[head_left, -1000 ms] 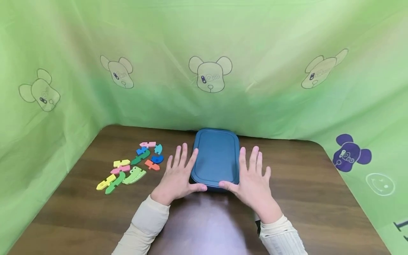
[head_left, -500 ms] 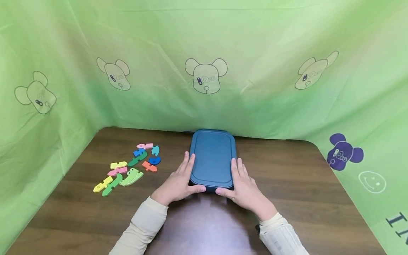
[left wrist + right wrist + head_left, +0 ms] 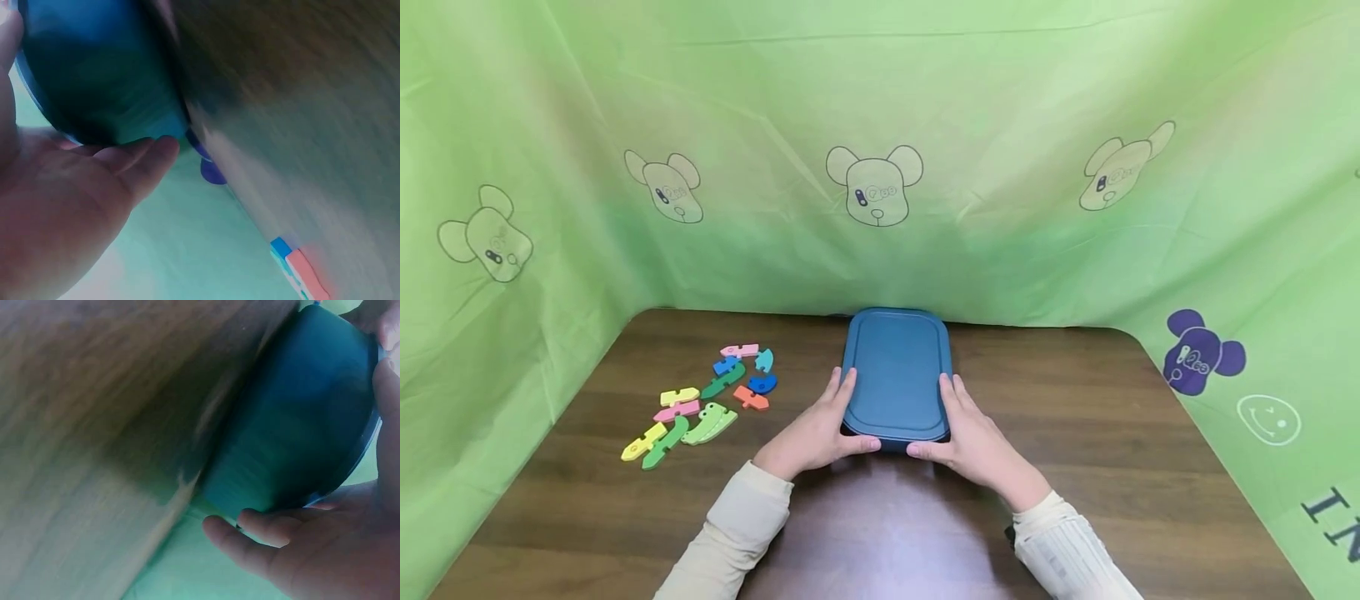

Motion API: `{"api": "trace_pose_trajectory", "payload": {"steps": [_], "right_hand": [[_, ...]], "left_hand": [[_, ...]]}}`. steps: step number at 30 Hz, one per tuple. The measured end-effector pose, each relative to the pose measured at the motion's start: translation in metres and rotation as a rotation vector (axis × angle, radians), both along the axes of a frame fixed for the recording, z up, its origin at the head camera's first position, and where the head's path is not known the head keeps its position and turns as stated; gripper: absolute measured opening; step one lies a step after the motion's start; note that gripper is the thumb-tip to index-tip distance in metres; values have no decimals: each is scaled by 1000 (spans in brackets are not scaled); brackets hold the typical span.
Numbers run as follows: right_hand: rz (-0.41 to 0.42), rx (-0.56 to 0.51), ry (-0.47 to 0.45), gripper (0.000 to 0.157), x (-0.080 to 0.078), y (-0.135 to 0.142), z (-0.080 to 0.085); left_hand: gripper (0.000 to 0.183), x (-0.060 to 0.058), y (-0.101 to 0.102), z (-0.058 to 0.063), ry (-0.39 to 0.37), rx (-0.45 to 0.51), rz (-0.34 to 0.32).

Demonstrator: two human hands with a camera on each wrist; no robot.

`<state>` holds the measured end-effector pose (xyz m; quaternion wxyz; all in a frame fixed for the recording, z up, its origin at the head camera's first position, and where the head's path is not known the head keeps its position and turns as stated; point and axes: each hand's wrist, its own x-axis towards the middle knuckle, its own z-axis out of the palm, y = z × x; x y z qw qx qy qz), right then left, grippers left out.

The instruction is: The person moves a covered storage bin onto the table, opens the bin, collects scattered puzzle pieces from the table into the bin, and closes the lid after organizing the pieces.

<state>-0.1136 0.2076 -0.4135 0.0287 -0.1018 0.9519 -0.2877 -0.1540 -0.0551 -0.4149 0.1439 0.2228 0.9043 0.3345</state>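
Note:
A blue box with a rounded lid (image 3: 897, 375) lies lengthwise on the table, its far end close to the green cloth. My left hand (image 3: 812, 432) holds its near left corner, thumb across the front end and fingers along the side. On the opposite corner, my right hand (image 3: 983, 443) grips the box the same way. Both wrist views show fingertips low on the box's side wall (image 3: 106, 81), and in the right wrist view a dark shadow lies beside the wall (image 3: 294, 419). The lid is on, so the inside is hidden.
Left of the box lie several flat, notched toy pieces, among them a light green crocodile head (image 3: 710, 422), an orange arrow-ended piece (image 3: 751, 397) and a yellow one (image 3: 643, 442). Green cloth (image 3: 880, 267) with bear prints walls the brown table (image 3: 1112, 467) at back and sides.
Both hands came down from hovering with spread fingers and closed in on the sides of the box. The head view shifted slightly; the toy pieces stayed put.

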Motion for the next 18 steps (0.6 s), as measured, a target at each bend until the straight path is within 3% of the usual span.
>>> {"api": "trace_pose_trajectory", "payload": {"steps": [8,18], "right_hand": [[10,-31,23,124,-3,-1,-1],[13,-101,9,122,-4,-3,0]], "left_hand": [[114,-4,-1,0,18,9,39],[114,-3,-1,-3,4,61,41]]}}
